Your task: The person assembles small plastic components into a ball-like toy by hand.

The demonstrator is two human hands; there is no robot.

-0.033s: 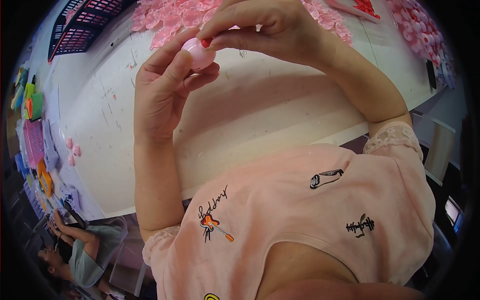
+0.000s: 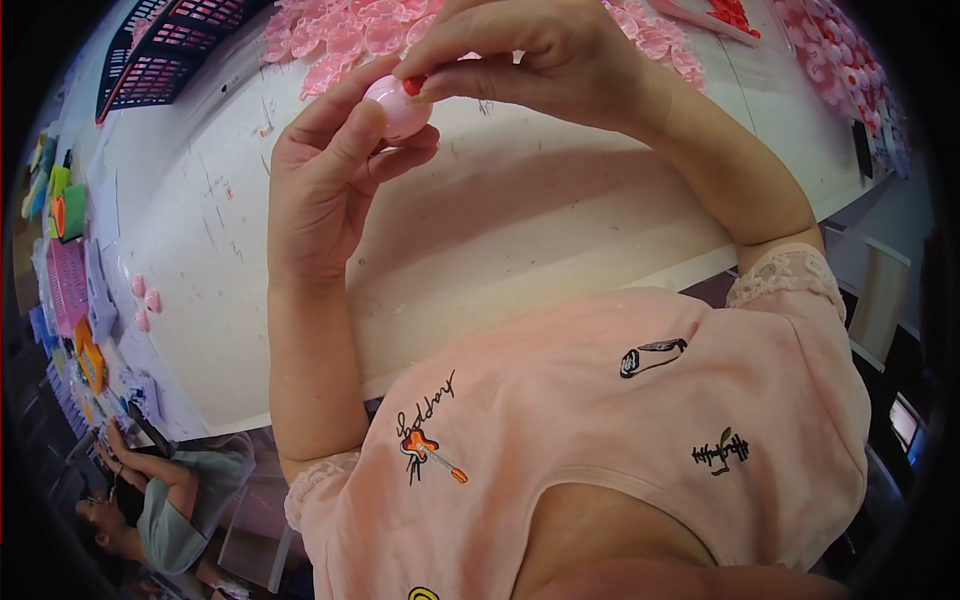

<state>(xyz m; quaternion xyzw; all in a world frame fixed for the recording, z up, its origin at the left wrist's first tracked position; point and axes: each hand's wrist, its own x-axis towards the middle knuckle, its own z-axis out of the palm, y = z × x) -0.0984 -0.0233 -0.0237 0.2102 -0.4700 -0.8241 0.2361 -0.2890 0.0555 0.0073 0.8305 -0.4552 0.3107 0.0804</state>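
Note:
Between the thumb and fingers of my left hand [image 2: 325, 165] sits a small, glossy pink round plastic piece [image 2: 404, 116]. My right hand [image 2: 545, 65] comes in from the right, its thumb and index finger pinching a small red part [image 2: 413, 85] against the upper side of the pink piece. The red part touches the pink surface; the fingertips cover much of it, so its full shape is hidden. Both hands are raised above the white table [image 2: 480, 250], close to its far side.
Beyond my hands lies a heap of translucent pink plastic pieces [image 2: 345, 40]. A dark blue basket [image 2: 165, 60] stands far left, a pink tray with red parts [image 2: 735, 18] far right, near many pink-and-white pieces [image 2: 835, 70]. Three small pink pieces [image 2: 146, 302] lie left. Another person [image 2: 175, 510] sits lower left.

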